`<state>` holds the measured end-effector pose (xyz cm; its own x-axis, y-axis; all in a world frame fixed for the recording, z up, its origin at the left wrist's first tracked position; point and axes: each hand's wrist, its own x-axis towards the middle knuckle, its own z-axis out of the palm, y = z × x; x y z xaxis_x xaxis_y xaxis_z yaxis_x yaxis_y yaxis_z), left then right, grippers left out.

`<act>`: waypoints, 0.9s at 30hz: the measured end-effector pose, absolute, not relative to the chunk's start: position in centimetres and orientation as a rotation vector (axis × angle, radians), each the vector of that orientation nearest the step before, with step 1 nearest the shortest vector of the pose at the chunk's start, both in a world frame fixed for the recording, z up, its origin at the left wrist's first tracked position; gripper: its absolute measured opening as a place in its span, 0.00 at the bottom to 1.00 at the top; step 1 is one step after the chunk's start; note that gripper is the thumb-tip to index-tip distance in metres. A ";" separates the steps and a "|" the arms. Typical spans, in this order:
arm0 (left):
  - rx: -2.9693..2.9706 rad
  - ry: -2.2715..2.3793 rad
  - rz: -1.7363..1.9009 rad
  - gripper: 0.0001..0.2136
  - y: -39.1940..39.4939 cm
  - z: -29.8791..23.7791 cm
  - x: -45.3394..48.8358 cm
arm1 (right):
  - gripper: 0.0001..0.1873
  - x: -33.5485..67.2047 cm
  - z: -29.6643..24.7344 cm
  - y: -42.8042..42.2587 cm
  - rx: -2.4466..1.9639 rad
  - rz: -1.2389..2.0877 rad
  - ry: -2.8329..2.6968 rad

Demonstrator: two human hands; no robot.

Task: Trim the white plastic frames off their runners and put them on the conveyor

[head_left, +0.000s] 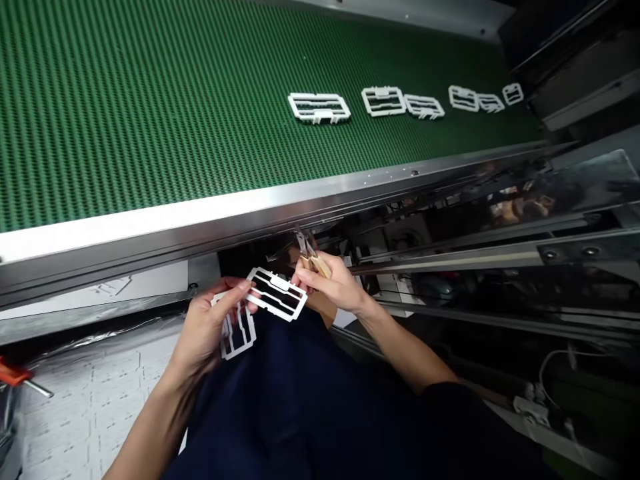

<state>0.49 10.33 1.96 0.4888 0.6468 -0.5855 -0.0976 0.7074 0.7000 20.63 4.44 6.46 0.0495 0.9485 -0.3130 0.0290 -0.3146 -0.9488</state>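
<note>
My left hand (215,317) pinches a white plastic frame (280,283) by its left end, thumb on top. A second white frame (239,333) hangs below the first, under the same hand, partly covered by the fingers. In my right hand (333,283) is a pair of nippers (313,259) with tan handles, its metal jaws pointing up and away from me. The right fingers are closed round the handles, close to the right end of the upper frame; whether they touch it I cannot tell.
A green conveyor belt (150,100) with a metal edge rail (240,203) runs across in front. Several white frames (320,108) lie along its right part. At lower left are a sheet-covered tray of pale parts (95,407) and an orange-handled tool (14,373). Metal rails (490,257) stand at right.
</note>
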 end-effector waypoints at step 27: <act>0.595 0.997 0.476 0.07 10.6 2.2 2.2 | 0.16 20.6 5.5 4.5 -1.633 1.299 -1.035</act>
